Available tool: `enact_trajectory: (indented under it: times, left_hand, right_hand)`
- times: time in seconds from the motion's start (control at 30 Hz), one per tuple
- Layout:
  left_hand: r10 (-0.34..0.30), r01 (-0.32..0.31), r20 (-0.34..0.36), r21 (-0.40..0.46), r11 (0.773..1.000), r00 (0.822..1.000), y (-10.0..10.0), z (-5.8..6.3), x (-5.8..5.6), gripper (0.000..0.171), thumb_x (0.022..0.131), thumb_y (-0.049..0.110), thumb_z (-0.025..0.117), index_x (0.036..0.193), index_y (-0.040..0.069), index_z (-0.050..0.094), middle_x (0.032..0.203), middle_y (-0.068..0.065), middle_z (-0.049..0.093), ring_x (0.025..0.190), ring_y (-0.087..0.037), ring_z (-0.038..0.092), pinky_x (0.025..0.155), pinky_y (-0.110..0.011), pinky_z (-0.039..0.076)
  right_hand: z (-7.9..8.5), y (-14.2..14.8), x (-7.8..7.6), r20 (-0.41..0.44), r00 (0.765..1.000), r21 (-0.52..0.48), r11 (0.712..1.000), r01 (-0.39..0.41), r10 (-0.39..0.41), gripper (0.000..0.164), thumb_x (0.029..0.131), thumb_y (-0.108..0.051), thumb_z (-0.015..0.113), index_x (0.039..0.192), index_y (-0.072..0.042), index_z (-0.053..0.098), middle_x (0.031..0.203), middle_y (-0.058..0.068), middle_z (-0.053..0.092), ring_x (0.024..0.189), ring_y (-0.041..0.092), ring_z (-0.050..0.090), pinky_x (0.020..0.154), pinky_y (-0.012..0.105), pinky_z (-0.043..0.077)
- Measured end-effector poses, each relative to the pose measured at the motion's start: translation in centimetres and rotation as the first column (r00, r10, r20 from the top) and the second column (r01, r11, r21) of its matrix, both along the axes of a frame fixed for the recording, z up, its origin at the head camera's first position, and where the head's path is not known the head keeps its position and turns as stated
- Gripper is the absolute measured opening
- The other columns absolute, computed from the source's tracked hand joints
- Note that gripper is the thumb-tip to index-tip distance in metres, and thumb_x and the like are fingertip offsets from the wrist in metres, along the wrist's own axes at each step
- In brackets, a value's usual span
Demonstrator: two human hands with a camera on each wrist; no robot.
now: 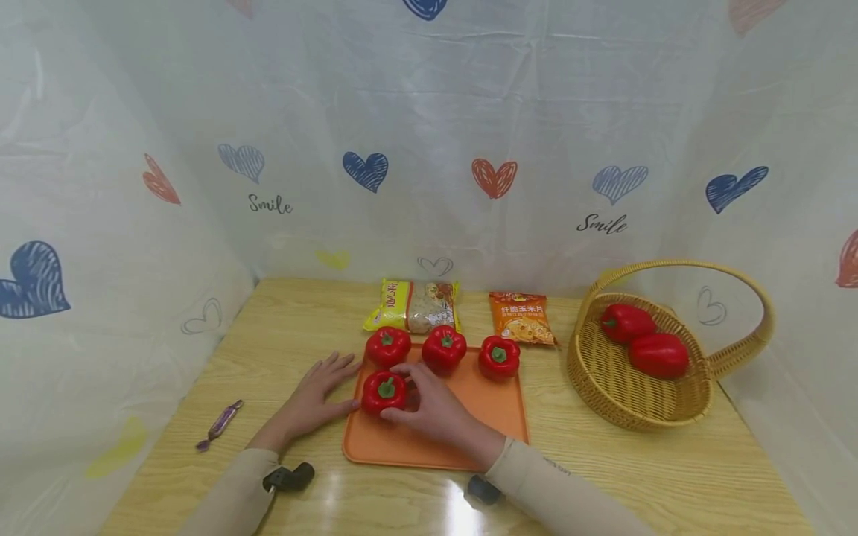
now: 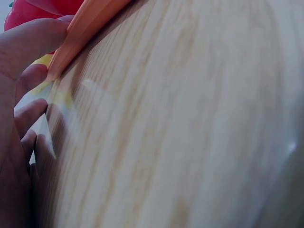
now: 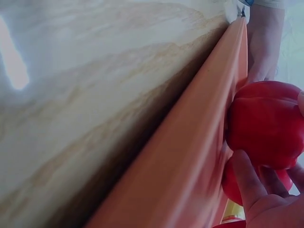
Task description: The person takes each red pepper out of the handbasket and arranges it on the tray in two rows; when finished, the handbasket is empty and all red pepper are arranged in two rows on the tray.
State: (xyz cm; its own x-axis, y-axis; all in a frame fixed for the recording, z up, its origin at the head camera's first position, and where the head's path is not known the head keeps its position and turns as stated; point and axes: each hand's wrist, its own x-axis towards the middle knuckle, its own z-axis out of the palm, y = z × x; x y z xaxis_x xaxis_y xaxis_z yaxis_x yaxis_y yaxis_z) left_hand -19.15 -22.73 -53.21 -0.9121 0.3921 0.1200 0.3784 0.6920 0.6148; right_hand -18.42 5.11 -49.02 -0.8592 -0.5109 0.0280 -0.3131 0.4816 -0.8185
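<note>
On an orange tray [image 1: 499, 402] in the head view stand several red bell peppers with green stems. My right hand [image 1: 436, 409] grips the front-left bell pepper [image 1: 372, 400], thumb in front and fingers behind; the right wrist view shows its fingers [image 3: 249, 178] against that pepper's side. My left hand [image 1: 308, 400] lies at the tray's left edge, fingers spread, thumb tip beside the same pepper. In the left wrist view its thumb [image 2: 35, 40] meets the tray rim [image 2: 80, 35]. Behind stand a left pepper [image 1: 385, 350], a middle pepper [image 1: 442, 353] and a right pepper [image 1: 492, 362].
A wicker basket [image 1: 606, 398] with a tall handle holds two red peppers [image 1: 660, 356] on the right. Behind the tray lie a yellow snack bag [image 1: 422, 305] and an orange snack bag [image 1: 521, 316]. A purple wrapped candy [image 1: 221, 424] lies at left.
</note>
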Motion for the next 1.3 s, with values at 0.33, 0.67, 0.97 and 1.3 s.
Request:
enact_trajectory:
  times: [0.33, 0.67, 0.97, 1.3]
  left_hand:
    - [0.004, -0.004, -0.002, -0.003, 1.0, 1.0, -0.07, -0.11, 0.03, 0.072, 0.092, 0.047, 0.072, 0.153, 0.015, 0.049, 0.162, -0.011, 0.038, 0.153, -0.041, 0.018, 0.122, -0.062, 0.007]
    - [-0.004, 0.004, -0.016, -0.004, 1.0, 1.0, -0.12, -0.1, 0.01, 0.07, 0.092, 0.041, 0.073, 0.152, 0.013, 0.05, 0.161, -0.013, 0.039, 0.153, -0.04, 0.019, 0.123, -0.062, 0.007]
    - [-0.005, 0.005, -0.014, -0.001, 1.0, 1.0, -0.14, -0.16, -0.01, 0.071, 0.092, 0.042, 0.073, 0.153, 0.014, 0.049, 0.161, -0.012, 0.038, 0.153, -0.04, 0.018, 0.123, -0.061, 0.007]
    - [-0.006, 0.006, -0.018, -0.005, 1.0, 1.0, -0.14, -0.08, 0.03, 0.071, 0.093, 0.041, 0.073, 0.153, 0.013, 0.048, 0.161, -0.013, 0.038, 0.153, -0.041, 0.018, 0.123, -0.061, 0.007]
  right_hand:
    - [-0.25, 0.06, -0.14, 0.007, 1.0, 0.001, 1.0, -0.007, 0.007, 0.063, 0.087, -0.048, 0.079, 0.138, -0.025, 0.051, 0.128, -0.007, 0.055, 0.112, 0.011, 0.058, 0.095, 0.029, 0.055]
    - [-0.1, 0.13, -0.16, -0.034, 0.999, 0.037, 0.999, -0.014, 0.015, 0.063, 0.088, -0.047, 0.079, 0.14, -0.024, 0.051, 0.126, -0.008, 0.055, 0.11, 0.014, 0.058, 0.095, 0.031, 0.054]
    - [-0.03, 0.34, -0.16, -0.036, 0.999, 0.036, 0.999, -0.008, 0.009, 0.064, 0.088, -0.046, 0.079, 0.14, -0.023, 0.05, 0.125, -0.009, 0.055, 0.108, 0.013, 0.058, 0.094, 0.031, 0.055]
    - [0.06, 0.87, -0.15, -0.044, 0.999, 0.021, 1.0, -0.016, 0.016, 0.061, 0.089, -0.042, 0.079, 0.139, -0.022, 0.052, 0.125, -0.008, 0.056, 0.114, 0.015, 0.06, 0.1, 0.036, 0.054]
